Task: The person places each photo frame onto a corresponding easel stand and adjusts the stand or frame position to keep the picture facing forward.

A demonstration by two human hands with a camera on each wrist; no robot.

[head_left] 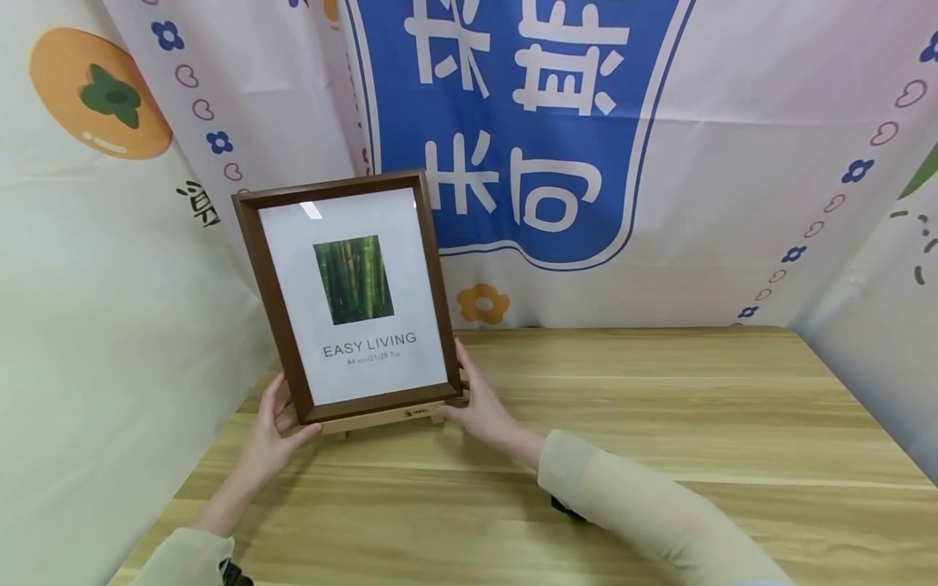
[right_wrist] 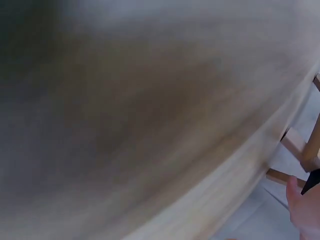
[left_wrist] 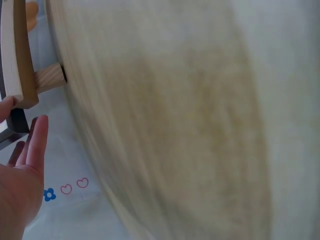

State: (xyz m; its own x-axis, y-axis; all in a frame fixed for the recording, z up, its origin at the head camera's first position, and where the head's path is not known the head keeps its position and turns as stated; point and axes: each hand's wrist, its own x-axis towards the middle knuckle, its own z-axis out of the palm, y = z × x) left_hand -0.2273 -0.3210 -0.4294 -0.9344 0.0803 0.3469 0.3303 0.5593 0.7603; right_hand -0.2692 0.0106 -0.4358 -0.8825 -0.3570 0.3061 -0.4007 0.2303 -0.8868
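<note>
A brown picture frame (head_left: 434, 268) stands upright on a small light-wood easel (head_left: 366, 421), leaning slightly left in the head view. Behind its glass are a white sheet, a bamboo photo and the words EASY LIVING. My left hand (head_left: 271, 435) holds the frame's lower left corner, thumb by the easel's ledge and fingers along the side. At the lower right corner my right hand (head_left: 484, 411) holds it likewise, thumb low at the ledge. In the left wrist view, the easel's ledge (left_wrist: 15, 55) and a short leg show beside the left hand (left_wrist: 22, 187). The right wrist view catches easel legs (right_wrist: 295, 142) beside the right hand (right_wrist: 306, 207).
The wood-grain table (head_left: 659, 456) extends to the right and toward me. Behind it hangs a white printed cloth (head_left: 733, 203) with a blue panel of white characters. Another cloth wall (head_left: 110, 325) runs close along the left side. Both sleeved wrists wear dark straps.
</note>
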